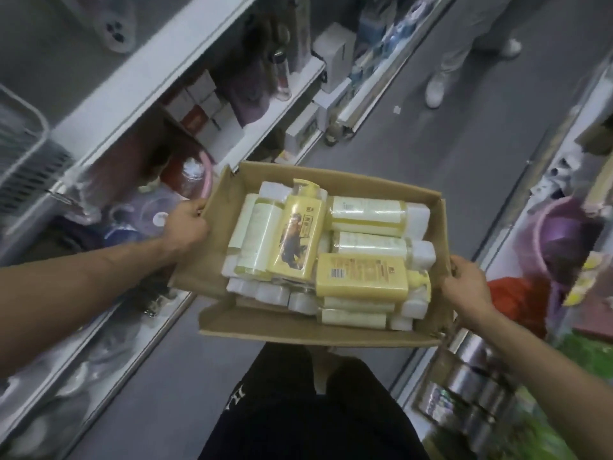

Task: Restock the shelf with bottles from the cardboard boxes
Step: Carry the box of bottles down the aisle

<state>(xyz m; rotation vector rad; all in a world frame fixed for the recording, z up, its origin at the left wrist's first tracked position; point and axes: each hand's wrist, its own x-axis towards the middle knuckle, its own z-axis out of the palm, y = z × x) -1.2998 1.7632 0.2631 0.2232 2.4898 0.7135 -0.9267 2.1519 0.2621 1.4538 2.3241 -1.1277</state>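
An open cardboard box [351, 187] hangs in front of me above the aisle floor. It is packed with several yellow bottles with white caps, lying flat; one labelled bottle [295, 234] lies on top at the left, another [361, 278] shows its back label. My left hand [187, 224] grips the box's left wall, fingers curled over the rim. My right hand [466, 287] grips the right wall the same way.
White shelves [159, 71] with small boxes, bottles and plastic goods run along the left. More shelving with purple tubs [560, 240] and metal tins [464, 386] stands on the right. The grey aisle floor runs between. A person's legs [464, 48] stand further down the aisle.
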